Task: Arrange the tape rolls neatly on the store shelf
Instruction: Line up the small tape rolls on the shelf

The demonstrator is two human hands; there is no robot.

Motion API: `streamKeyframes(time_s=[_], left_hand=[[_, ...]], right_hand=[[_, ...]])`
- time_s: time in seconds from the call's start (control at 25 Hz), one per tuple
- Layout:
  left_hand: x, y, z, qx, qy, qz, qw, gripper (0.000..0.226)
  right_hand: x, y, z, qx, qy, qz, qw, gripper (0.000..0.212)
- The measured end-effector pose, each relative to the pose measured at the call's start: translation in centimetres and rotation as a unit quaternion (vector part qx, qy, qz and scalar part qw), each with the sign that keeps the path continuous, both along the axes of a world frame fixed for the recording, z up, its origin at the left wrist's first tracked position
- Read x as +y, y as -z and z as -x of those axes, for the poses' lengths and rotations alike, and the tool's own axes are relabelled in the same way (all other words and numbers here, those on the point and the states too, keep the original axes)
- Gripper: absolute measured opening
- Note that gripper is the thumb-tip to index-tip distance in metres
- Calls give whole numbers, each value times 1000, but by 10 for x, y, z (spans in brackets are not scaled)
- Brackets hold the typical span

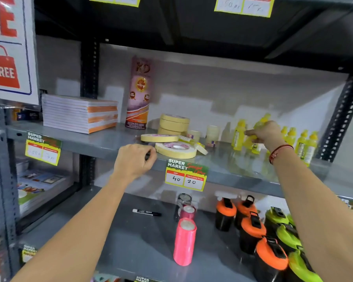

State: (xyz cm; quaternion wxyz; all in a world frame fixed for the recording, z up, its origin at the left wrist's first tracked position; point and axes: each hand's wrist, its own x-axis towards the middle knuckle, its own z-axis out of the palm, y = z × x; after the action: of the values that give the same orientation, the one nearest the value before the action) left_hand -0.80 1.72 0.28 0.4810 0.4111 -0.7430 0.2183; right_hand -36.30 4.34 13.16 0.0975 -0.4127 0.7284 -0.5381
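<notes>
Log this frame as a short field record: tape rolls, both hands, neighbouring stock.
stacked: three cream masking tape rolls piled at the rear of the grey metal shelf
loose: wide flat cream tape roll at the front edge, smaller rolls scattered behind
left hand: curled beside the wide roll, contact unclear
right hand: among the yellow plastic bottles, grip unclear
neighbours: stack of white notebooks, tall pink tube

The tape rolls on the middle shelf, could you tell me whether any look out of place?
Yes. Beside the neat stack of rolls, two wide rolls lie flat and loose near the shelf's front edge, with small rolls scattered around them, one tilted. The left hand is beside the front roll.
</notes>
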Motion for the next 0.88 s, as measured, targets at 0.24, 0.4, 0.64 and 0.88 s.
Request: streamKeyframes(time_s=[0.24, 0.4, 0.64, 0.88], left_hand=[[-4, 2, 2, 6, -9, 9, 1000, 57], [-4, 2, 1, 11, -9, 11, 1000, 60], [-4, 3, 2, 21, -1, 18, 1000, 58], [-5, 4, 0, 24, -2, 25, 999, 57]], right_hand=[[-2, 24, 36, 209, 88, -138, 964, 28], [-6, 40, 43, 208, 99, -118, 966, 39], [-4, 49, 52, 158, 97, -110, 976, 44], [-3, 50, 49, 184, 100, -158, 965, 37]])
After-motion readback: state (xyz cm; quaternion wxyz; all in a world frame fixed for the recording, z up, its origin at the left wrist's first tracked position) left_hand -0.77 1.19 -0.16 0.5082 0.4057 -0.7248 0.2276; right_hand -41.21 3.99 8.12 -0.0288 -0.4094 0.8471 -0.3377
